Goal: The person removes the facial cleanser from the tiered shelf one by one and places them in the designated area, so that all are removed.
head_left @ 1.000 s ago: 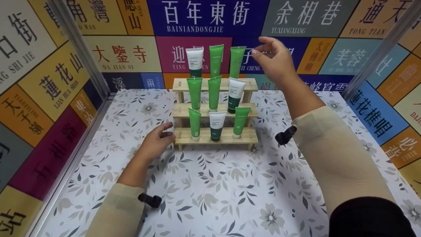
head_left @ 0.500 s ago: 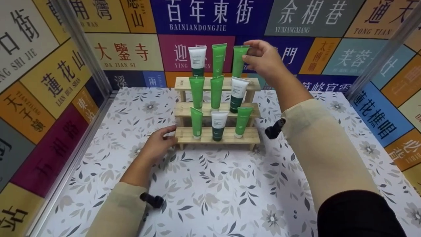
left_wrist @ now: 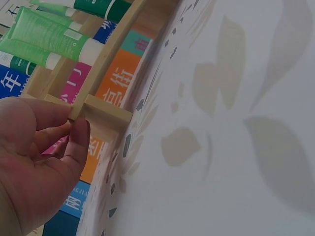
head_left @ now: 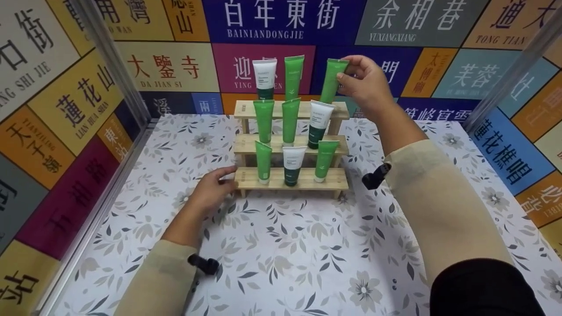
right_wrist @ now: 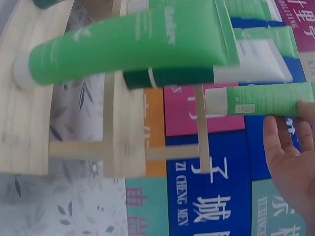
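Observation:
My right hand (head_left: pixel 369 85) pinches a green squeeze tube (head_left: pixel 333 81) near its flat top end, at the right end of a three-step wooden display rack (head_left: pixel 276 181). In the right wrist view, the white cap of this green tube (right_wrist: pixel 266 100) is at the rack's top step; whether they touch is unclear. My left hand (head_left: pixel 214 188) is at the left end of the bottom step. The left wrist view shows its thumb and fingers pinching the step's corner (left_wrist: pixel 78 105). The other tubes, green or white with dark green, stand upright in rows on the steps.
A white tablecloth (head_left: pixel 281 245) with grey leaves and flowers lies under the rack. Panels with large lettering (head_left: pixel 281 22) stand behind and at both sides. A metal frame post (head_left: pixel 109 57) rises at the left corner. Small black devices (head_left: pixel 204 264) sit at both wrists.
My right hand has reached left to the top right tube, taken hold of it, and drawn it slightly right, tilting it. My left hand has closed in on the bottom step's left end.

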`<move>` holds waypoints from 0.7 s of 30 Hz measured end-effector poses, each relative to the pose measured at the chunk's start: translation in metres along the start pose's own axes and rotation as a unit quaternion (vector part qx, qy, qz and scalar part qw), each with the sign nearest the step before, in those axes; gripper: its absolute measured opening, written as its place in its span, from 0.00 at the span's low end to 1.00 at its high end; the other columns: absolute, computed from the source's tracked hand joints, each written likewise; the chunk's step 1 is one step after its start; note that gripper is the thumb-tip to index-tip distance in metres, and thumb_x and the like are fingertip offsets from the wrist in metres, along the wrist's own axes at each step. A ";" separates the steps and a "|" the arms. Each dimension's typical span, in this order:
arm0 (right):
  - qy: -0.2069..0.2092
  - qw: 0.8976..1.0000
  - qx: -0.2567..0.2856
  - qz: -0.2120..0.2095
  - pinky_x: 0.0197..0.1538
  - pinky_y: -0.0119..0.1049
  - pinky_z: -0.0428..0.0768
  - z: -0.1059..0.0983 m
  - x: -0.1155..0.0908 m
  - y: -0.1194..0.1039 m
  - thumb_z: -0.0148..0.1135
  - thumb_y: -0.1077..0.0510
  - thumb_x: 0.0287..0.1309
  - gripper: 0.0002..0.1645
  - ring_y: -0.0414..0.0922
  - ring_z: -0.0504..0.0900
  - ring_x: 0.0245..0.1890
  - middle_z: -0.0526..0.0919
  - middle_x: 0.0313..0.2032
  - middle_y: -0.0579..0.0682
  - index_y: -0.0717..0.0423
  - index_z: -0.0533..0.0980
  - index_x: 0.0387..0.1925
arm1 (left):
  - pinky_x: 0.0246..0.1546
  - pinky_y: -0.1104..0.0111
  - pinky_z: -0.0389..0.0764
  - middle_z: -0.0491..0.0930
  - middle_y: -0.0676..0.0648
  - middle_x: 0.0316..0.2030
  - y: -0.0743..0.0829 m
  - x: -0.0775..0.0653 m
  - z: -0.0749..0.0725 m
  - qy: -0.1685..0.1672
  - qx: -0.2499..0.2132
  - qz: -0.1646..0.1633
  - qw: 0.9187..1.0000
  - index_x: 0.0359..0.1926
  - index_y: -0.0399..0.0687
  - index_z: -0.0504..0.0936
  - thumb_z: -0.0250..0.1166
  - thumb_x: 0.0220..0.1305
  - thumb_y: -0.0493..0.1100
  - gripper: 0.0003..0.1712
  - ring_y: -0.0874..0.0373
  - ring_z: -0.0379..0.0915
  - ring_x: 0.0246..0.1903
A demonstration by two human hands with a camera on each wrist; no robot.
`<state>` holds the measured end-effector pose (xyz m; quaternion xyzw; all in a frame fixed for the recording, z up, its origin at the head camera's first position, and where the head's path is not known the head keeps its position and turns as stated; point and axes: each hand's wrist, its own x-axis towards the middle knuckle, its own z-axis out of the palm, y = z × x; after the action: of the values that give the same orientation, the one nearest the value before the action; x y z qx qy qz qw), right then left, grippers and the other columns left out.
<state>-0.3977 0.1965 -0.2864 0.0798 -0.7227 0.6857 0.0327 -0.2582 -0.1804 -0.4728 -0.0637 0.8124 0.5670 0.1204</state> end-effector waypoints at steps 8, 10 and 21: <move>0.016 1.000 0.011 -0.015 0.57 0.36 0.85 -0.033 -0.007 0.006 0.67 0.61 0.72 0.24 0.46 0.83 0.57 0.84 0.58 0.48 0.47 0.76 0.65 | 0.69 0.55 0.78 0.73 0.42 0.75 -0.004 0.001 0.000 0.002 0.003 0.028 1.000 0.78 0.54 0.72 0.62 0.77 0.43 0.31 0.46 0.78 0.69; 0.024 0.999 0.026 -0.015 0.55 0.35 0.86 -0.041 -0.008 0.007 0.68 0.62 0.72 0.24 0.46 0.84 0.56 0.84 0.57 0.48 0.48 0.76 0.65 | 0.68 0.55 0.78 0.73 0.42 0.75 -0.005 0.001 0.001 0.003 0.004 0.029 1.000 0.78 0.53 0.72 0.62 0.77 0.43 0.31 0.46 0.78 0.69; 0.094 0.984 0.148 0.017 0.52 0.36 0.88 -0.072 -0.012 0.035 0.74 0.63 0.65 0.25 0.49 0.83 0.62 0.83 0.62 0.50 0.51 0.76 0.60 | 0.69 0.54 0.77 0.74 0.44 0.75 -0.004 0.001 0.002 0.007 0.015 0.019 1.000 0.78 0.57 0.72 0.61 0.78 0.44 0.31 0.47 0.77 0.69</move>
<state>-0.3963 0.2707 -0.3188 0.0072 -0.6081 0.7901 0.0765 -0.2577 -0.1804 -0.4769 -0.0499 0.8226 0.5566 0.1050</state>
